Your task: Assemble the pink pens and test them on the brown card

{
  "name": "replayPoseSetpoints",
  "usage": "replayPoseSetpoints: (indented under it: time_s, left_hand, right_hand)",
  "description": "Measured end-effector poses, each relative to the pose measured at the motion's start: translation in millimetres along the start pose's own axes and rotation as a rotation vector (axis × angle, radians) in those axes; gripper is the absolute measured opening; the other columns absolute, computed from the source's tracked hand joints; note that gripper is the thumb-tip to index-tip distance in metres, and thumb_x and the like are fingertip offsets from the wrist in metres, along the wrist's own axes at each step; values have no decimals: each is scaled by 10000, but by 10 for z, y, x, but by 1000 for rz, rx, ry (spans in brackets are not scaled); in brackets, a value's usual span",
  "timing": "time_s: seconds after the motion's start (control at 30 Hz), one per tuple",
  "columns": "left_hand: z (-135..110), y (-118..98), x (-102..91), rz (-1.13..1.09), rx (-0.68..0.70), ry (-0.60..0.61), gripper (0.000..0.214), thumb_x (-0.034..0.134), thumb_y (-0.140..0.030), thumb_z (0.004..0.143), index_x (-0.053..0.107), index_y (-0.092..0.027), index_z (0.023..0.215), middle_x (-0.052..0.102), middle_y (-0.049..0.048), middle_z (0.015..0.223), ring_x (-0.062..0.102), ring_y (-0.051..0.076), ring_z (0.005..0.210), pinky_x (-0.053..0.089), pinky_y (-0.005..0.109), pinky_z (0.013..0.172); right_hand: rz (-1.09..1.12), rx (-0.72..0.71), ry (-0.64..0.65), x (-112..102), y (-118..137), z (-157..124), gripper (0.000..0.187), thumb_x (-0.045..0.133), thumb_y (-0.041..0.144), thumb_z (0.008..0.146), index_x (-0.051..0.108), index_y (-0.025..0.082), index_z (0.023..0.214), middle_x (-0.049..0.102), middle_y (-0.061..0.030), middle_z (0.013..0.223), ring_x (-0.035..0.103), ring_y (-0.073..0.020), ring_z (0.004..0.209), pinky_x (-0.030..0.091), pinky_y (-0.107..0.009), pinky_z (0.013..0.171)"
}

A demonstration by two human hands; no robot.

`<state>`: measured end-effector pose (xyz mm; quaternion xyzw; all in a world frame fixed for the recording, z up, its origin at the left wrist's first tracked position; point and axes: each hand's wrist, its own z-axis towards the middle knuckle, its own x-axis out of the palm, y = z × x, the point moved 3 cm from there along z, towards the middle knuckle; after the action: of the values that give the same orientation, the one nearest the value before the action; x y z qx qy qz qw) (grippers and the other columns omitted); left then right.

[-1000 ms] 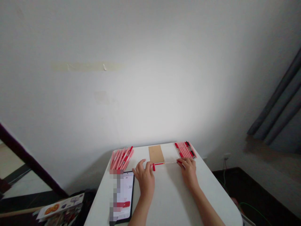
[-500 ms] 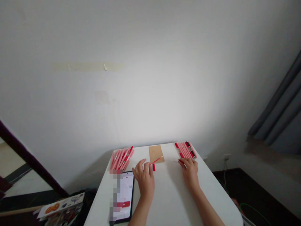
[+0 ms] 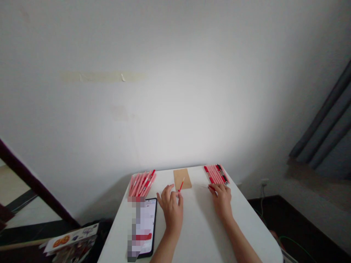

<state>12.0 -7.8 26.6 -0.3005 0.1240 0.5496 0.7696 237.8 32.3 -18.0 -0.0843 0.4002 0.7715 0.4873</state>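
Note:
My left hand [image 3: 172,210] is in the middle of the white table [image 3: 200,226], with its thumb and forefinger closed on the lower end of a slim red pen refill [image 3: 181,185]. The refill points up and away over a brown card [image 3: 182,175], its pale tip farthest from me. My right hand [image 3: 221,199] pinches a red-ended pen part [image 3: 211,188], and a thin, faint, see-through length of it sticks out to the left. Fingers hide most of that part. The small red cap seen earlier is now hidden by my left hand.
A bundle of pink and red pens [image 3: 142,183] lies at the back left. At the back right is a row of pink, red and black pens [image 3: 216,174]. A phone [image 3: 146,226] lies left of my left forearm. The wall [image 3: 175,109] rises behind the table.
The refill has swung from slanting right to standing more upright in view. My left hand has shifted slightly right, covering the red cap. My right hand has hardly moved.

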Motion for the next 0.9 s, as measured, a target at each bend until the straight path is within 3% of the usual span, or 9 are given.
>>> replayPoseSetpoints:
  time_s: [0.17,0.53,0.9]
  left_hand:
    - [1,-31,-11,51,-4,-22,109,507,-210,831,567,-187,744,623,78,1125,532,219,1116,251,543,1081]
    - [40,-118,-8,136,-75,134,134,511,-190,790,625,-179,719,577,104,1184,497,266,1141,273,608,1047]
    - [-13,-121,60,191,-62,226,111,550,-191,756,657,-212,733,567,62,1224,411,291,1249,215,650,1070]
  right_hand:
    - [-27,-8,-23,4,-9,-5,449,390,465,915,742,191,869,671,-123,867,500,-274,910,390,-405,807]
    - [-4,-22,-2,-19,28,3,452,387,493,916,735,206,884,680,-112,881,505,-269,926,373,-402,815]
    - [6,8,2,-42,46,8,472,386,516,909,739,206,871,688,-110,872,492,-269,911,374,-389,811]
